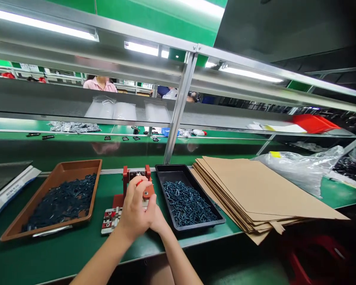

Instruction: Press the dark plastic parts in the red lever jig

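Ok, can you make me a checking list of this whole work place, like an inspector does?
Surface: green table, shows bare along the front left.
Job's things: red machine partly behind the hands; brown tray of dark pieces to its left; black tray of small pins to its right.
Clutter: stacked cardboard beside the black tray; big plastic bag beyond it.
Hands: left hand and right hand close together at the machine; their exact grip is hidden.
Cables: nothing seen on the table.
Surroundings: shelf with see-through bags, bright lights, person in pink behind.
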Action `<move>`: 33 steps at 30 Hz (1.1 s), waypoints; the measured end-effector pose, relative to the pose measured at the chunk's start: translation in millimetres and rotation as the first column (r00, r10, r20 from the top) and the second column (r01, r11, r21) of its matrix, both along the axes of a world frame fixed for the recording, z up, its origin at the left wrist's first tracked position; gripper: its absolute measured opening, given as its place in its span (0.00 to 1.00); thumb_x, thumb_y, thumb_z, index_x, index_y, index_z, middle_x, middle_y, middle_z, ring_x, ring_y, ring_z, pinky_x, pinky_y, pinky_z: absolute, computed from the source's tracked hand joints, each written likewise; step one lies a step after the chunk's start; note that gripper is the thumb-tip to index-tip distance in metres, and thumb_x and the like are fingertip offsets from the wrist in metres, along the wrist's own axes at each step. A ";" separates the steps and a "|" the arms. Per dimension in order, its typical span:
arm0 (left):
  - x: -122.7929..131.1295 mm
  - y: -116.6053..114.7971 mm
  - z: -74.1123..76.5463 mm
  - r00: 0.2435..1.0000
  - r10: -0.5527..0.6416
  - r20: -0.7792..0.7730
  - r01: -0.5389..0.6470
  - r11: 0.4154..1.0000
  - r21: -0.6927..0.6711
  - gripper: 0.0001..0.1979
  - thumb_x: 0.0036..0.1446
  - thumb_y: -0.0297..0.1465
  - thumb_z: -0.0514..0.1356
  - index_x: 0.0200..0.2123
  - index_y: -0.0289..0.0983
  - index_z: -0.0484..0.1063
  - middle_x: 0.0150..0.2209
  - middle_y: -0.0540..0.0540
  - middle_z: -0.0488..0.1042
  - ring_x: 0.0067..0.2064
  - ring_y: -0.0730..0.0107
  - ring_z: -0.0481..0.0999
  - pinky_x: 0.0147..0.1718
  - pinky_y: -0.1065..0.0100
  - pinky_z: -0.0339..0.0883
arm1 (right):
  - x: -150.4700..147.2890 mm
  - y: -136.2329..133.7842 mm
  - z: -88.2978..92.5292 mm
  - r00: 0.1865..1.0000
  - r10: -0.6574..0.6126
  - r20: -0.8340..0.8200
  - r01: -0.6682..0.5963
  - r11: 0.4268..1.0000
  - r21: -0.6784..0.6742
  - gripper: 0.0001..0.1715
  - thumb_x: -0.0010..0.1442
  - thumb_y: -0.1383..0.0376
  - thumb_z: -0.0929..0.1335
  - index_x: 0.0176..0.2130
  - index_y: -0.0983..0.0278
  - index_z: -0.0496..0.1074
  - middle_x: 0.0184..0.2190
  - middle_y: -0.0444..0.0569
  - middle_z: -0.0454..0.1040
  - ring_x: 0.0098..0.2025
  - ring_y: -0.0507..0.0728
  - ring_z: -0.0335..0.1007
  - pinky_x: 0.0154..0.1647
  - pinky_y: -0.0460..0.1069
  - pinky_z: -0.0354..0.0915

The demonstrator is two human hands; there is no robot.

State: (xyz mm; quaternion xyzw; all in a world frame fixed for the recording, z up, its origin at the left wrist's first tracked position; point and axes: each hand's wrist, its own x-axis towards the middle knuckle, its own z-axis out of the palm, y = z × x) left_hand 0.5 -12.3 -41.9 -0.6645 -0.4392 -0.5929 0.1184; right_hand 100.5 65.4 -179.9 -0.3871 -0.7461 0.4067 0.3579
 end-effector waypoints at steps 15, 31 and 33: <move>-52.9 51.3 29.7 0.999 0.043 -0.012 -0.045 0.961 -0.274 0.27 0.70 0.39 0.46 0.69 0.39 0.52 0.60 0.36 0.70 0.61 0.54 0.69 0.60 0.49 0.63 | -6.0 -20.2 -3.4 0.997 -0.060 -0.043 0.069 0.967 0.244 0.22 0.61 0.72 0.64 0.52 0.59 0.75 0.55 0.50 0.74 0.58 0.60 0.69 0.62 0.55 0.64; -129.8 21.9 -175.3 0.771 0.168 0.614 0.294 0.761 -0.578 0.32 0.62 0.57 0.45 0.39 0.36 0.76 0.42 0.36 0.82 0.48 0.53 0.81 0.54 0.50 0.71 | -20.8 -11.7 -22.9 0.987 -0.150 0.058 0.137 0.973 0.187 0.22 0.58 0.70 0.66 0.51 0.61 0.76 0.52 0.54 0.76 0.55 0.62 0.72 0.59 0.56 0.66; -128.1 22.2 -170.7 0.720 0.169 0.673 0.320 0.780 -0.538 0.35 0.61 0.59 0.45 0.39 0.35 0.75 0.43 0.35 0.82 0.48 0.53 0.81 0.54 0.50 0.71 | -22.1 -12.1 -21.3 0.984 -0.162 0.075 0.143 0.966 0.215 0.21 0.59 0.70 0.65 0.50 0.61 0.76 0.52 0.55 0.75 0.55 0.63 0.72 0.59 0.56 0.66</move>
